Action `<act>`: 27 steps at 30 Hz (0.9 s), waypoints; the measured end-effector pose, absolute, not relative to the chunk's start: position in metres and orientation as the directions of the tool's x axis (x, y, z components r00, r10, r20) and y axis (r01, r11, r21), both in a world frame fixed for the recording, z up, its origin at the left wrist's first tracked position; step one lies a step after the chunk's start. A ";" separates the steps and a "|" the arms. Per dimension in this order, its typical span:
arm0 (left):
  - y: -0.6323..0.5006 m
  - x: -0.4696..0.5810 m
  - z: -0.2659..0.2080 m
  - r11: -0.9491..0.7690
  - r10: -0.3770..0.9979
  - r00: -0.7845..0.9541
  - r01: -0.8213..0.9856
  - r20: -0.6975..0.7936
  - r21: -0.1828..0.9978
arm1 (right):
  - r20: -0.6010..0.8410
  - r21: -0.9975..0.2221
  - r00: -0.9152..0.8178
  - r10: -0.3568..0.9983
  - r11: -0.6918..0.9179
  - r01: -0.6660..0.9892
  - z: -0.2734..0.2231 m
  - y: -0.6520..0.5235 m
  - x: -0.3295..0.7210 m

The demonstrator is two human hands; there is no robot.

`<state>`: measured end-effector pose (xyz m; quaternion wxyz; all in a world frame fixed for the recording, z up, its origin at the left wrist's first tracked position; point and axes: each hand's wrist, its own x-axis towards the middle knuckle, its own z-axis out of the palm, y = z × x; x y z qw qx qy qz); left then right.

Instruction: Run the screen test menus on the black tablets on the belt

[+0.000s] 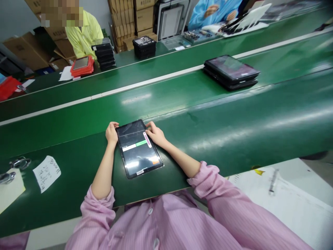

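A black tablet (135, 157) is in front of me at the green bench's near side, its lit screen facing up. Green and white bars, a pink rounded strip and a small orange patch show on the screen. At its upper left edge, my left hand (112, 133) is closed on the side, with the fingertips partly hidden. My right hand (156, 134) grips the upper right edge, the thumb over the screen beside the pink strip. A white label sits on the tablet's near edge.
Stacked black tablets (231, 71) lie on the green belt (166, 85). A handwritten note (47, 173) is at left, papers (291, 208) at right. Across the belt, a person in yellow (87, 31) and another in blue (199, 15) are near red-cased devices (82, 66) and a black stack (104, 53).
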<state>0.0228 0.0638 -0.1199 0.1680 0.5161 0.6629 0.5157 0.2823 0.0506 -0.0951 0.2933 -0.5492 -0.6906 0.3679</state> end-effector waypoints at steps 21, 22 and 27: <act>0.058 0.028 -0.112 -0.134 0.846 -0.412 0.448 0.337 0.884 | 0.001 -0.858 -0.170 0.985 0.089 0.506 -0.096 0.048 0.282; 0.058 0.029 -0.112 -0.143 0.852 -0.400 0.444 0.338 0.885 | 0.002 -0.856 -0.174 0.985 0.092 0.509 -0.096 0.048 0.282; 0.058 0.029 -0.110 -0.138 0.827 -0.427 0.477 0.366 0.868 | 0.003 -0.846 -0.170 0.985 0.093 0.525 -0.096 0.048 0.282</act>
